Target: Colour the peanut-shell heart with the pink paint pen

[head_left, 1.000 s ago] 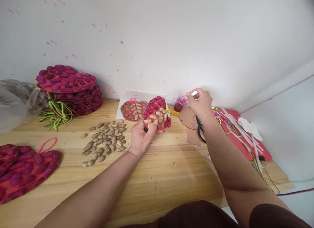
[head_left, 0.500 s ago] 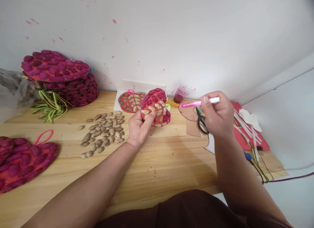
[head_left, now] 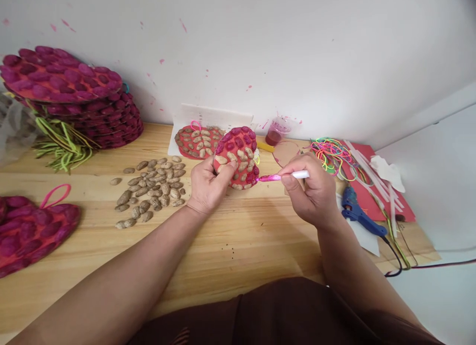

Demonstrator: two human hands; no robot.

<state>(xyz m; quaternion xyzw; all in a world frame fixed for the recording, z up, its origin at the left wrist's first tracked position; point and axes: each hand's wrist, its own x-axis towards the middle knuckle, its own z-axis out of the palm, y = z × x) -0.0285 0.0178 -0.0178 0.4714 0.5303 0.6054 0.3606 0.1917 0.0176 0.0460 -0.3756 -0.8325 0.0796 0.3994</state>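
Note:
My left hand [head_left: 210,184] is closed on a red oval board covered with peanuts [head_left: 238,159], held tilted above the table. Peanuts along its top and lower right are painted magenta; those in the middle are plain tan. A paintbrush [head_left: 282,176] with a white handle and pink-stained front is pinched in my right hand [head_left: 312,186]. Its tip meets the painted peanuts at the board's lower right edge. Behind, a clear plastic cup [head_left: 275,132] holds dark pink liquid. Another red board with unpainted peanuts [head_left: 199,142] and a pink loop lies on white paper.
Loose peanuts [head_left: 152,186] lie left of my hand. A stack of magenta peanut boards [head_left: 74,97] stands at the back left, another painted board [head_left: 37,231] in front. On the right are a blue glue gun [head_left: 359,216], colourful cords [head_left: 334,156] and red sheets [head_left: 403,206].
My right hand has brought the brush down and left from near the cup to the board's lower right edge. The left hand still holds the board. The view has shifted slightly.

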